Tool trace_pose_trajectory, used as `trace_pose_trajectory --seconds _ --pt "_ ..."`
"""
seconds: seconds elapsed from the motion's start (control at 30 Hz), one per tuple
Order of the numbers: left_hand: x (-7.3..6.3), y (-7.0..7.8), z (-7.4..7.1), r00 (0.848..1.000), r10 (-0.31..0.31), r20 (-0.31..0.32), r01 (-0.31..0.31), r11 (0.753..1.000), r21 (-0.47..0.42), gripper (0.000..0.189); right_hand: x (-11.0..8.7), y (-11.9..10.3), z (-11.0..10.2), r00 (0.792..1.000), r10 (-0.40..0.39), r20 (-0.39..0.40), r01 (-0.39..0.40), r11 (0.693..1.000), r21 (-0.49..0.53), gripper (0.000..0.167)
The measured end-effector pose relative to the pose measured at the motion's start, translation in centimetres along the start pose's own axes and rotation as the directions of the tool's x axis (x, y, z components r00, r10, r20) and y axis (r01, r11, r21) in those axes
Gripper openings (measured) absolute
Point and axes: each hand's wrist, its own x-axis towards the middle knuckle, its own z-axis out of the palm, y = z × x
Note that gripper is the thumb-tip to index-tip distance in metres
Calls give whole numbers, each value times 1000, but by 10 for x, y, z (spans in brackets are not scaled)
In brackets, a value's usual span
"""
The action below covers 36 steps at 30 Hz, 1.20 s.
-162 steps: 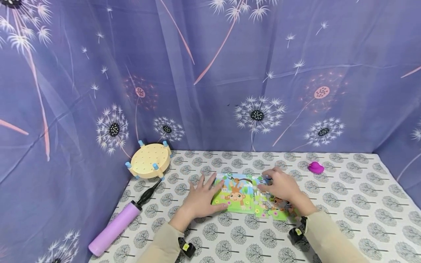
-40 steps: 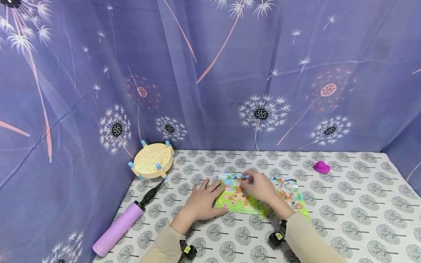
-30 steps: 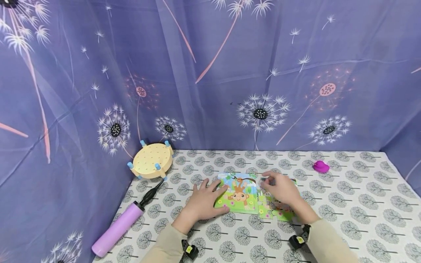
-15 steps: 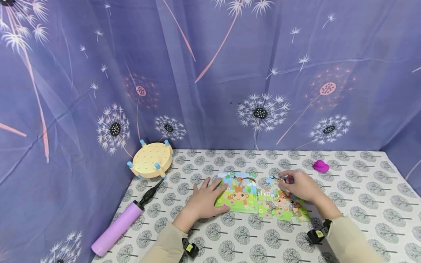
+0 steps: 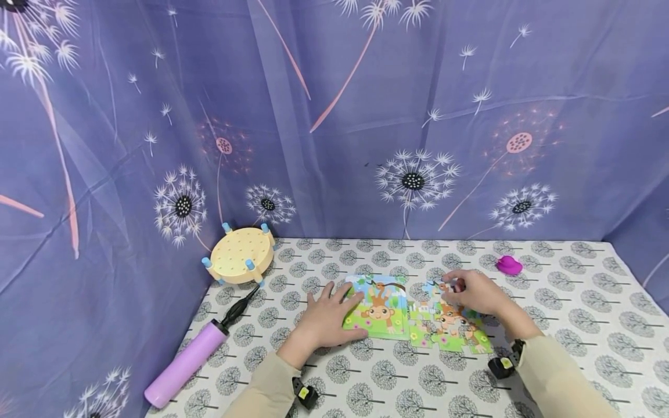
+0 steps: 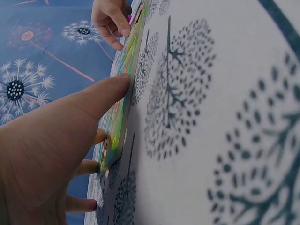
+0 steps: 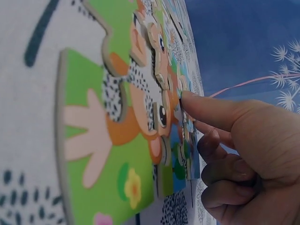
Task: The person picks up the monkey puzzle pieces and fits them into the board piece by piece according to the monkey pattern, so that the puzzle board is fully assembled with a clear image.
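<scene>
**Right hand works the puzzle pieces while the left steadies the picture**

The loose puzzle pieces (image 5: 452,341) lie at 3 o'clock from the monkey picture board (image 5: 384,325), just beside it on the tree-print cloth (image 5: 387,374). The person's left hand (image 5: 326,318) is spread, its fingertips and thumb resting on the board's 9 o'clock side. The right hand (image 5: 474,295) reaches to the pieces' 12 o'clock edge, thumb and forefinger bent down toward them, the other fingers curled; whether it pinches a piece or only touches one cannot be told.

The step in hand looks like settling a piece among its neighbours. Doing it well would mean matching the printed lines to the whole picture, lowering the piece flat so that tab meets notch, then pressing lightly. The right wrist view shows cloth through gaps between pieces, so nudging the outer ones inward, without lifting their edges, should help.

Counted: two hands; one board; several pieces, their exact number hidden by the right hand; one magenta duck-shaped toy (image 5: 509,266) at 2 o'clock from the pieces; one yellow round stand (image 5: 242,255) at 10 o'clock from the board; one purple pump (image 5: 185,366) between 8 and 9 o'clock.
</scene>
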Motion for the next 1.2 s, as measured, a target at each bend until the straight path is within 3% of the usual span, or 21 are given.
trace_pose_trajectory --seconds 0.2,0.37,0.57,0.77,0.97,1.2 --pt "2 0 1 1000 -6 -3 6 1000 15 93 2 -1 0 999 42 4 -42 998 39 44" --pt "4 1 1 1000 -6 1 6 1000 10 94 -2 -4 2 998 44 -43 -43 999 22 44" --pt "6 1 1 1000 -7 7 7 1000 20 95 -7 -6 4 996 9 -84 -4 999 51 42" --pt "7 2 -2 1000 -2 7 2 1000 29 95 -10 -3 6 989 -43 -138 38 998 -41 39" --pt "6 3 -4 1000 7 6 -7 999 38 95 -13 -1 7 990 -43 -133 41 999 -18 43" --pt "8 3 -4 1000 4 8 -4 1000 25 96 -18 4 6 984 -106 -143 97 993 -64 42"
